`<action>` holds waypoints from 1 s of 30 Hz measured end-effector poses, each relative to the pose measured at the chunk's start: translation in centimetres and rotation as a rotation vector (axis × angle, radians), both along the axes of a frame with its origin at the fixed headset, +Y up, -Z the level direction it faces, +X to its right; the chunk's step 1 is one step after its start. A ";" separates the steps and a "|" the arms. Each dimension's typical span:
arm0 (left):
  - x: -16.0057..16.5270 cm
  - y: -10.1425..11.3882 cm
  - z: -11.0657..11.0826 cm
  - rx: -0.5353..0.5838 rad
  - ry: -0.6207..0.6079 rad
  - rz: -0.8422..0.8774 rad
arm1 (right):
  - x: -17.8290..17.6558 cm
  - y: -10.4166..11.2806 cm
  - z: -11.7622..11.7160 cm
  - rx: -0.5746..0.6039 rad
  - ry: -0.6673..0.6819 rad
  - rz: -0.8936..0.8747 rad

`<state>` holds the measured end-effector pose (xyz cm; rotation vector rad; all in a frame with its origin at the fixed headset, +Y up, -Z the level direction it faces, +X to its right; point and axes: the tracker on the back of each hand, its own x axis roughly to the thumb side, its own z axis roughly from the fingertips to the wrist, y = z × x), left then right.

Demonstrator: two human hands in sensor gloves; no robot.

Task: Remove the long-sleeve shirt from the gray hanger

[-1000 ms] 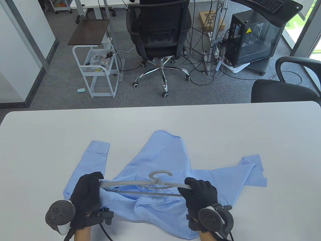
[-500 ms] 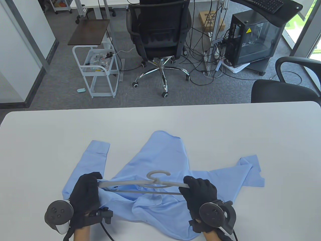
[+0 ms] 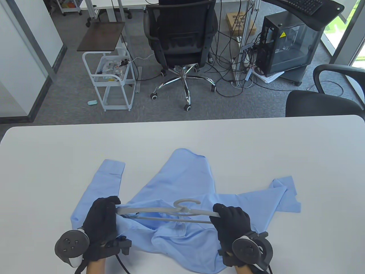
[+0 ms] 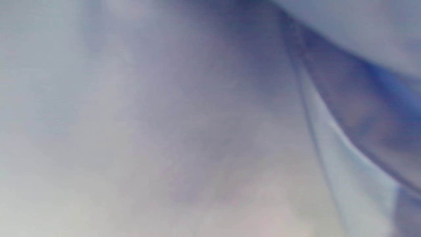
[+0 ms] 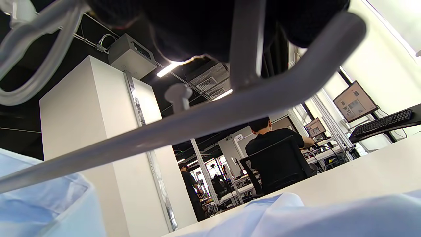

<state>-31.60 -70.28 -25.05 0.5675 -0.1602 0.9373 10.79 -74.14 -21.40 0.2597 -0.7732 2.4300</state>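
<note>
A light blue long-sleeve shirt [image 3: 182, 177] lies spread on the white table [image 3: 256, 148]. A gray hanger [image 3: 168, 212] is held across its collar end, hook [image 3: 186, 203] pointing away from me. My left hand [image 3: 104, 218] grips the hanger's left end together with shirt cloth. My right hand [image 3: 229, 221] grips the hanger's right end, which is bare of cloth. In the right wrist view the gray hanger bar [image 5: 184, 128] runs under my gloved fingers [image 5: 204, 29], above the shirt [image 5: 296, 214]. The left wrist view shows only blurred blue cloth [image 4: 197, 118].
The shirt's sleeves reach left [image 3: 109, 171] and right [image 3: 285, 194]. Black office chairs [image 3: 179, 37] stand beyond the far table edge, another chair [image 3: 322, 102] at the right. A white cart [image 3: 114, 77] and a computer case [image 3: 288, 45] stand on the floor.
Both hands and the hanger have shifted slightly right and toward me. The shirt body under the hanger has bunched a little; the right end of the hanger stays free of cloth.
</note>
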 end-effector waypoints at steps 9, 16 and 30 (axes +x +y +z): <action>-0.2 -0.5 -0.2 -0.042 0.046 -0.009 | 0.4 -0.1 -0.1 -0.014 -0.033 -0.004; -0.4 -0.9 -0.6 -0.090 0.051 -0.006 | 0.4 -0.1 -0.2 -0.020 -0.039 -0.001; -1.0 -1.3 -0.9 -0.169 0.089 0.037 | 0.7 -0.2 -0.3 -0.037 -0.047 -0.018</action>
